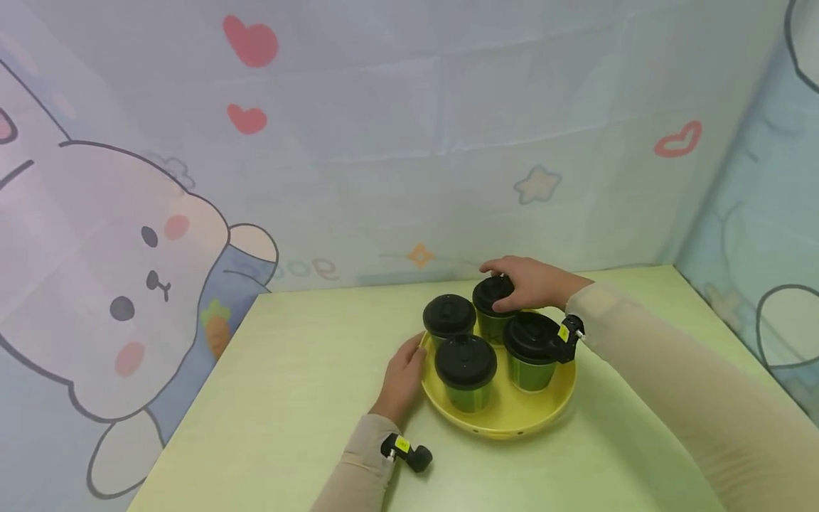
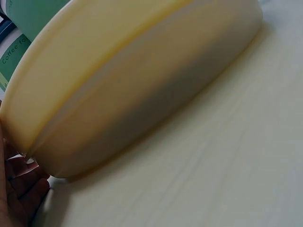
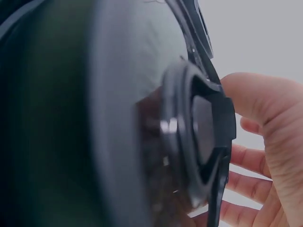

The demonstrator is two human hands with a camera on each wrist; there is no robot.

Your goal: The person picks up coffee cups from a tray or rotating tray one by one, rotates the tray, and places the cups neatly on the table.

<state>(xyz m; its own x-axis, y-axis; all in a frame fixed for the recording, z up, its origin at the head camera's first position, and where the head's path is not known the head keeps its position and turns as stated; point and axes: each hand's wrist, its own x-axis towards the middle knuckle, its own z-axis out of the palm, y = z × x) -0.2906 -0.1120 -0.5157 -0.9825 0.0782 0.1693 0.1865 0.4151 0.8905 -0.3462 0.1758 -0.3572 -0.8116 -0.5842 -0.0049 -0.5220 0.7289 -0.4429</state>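
Observation:
A round yellow tray [image 1: 512, 421] carries several green paper coffee cups with black lids. My left hand [image 1: 399, 377] grips the tray's left side, its fingers curled at the rim beside the outer wall [image 2: 128, 94] in the left wrist view. Over the back cup [image 1: 494, 328], my right hand [image 1: 536, 282] spans the black lid, thumb on the near side and fingers on the far side. Nearer to me stand a front-left cup [image 1: 467, 380] and a right cup [image 1: 531, 371]. One more cup [image 1: 448, 316] is at the back left. In the right wrist view a close lid [image 3: 156, 142] hides part of the fingers.
The tray rests on a pale yellow-green table [image 1: 307, 370]. Behind it hangs a printed cloth [image 1: 384, 178] with hearts and a cartoon rabbit, and another printed cloth [image 1: 761, 235] borders the right side. A small black camera is strapped to each wrist.

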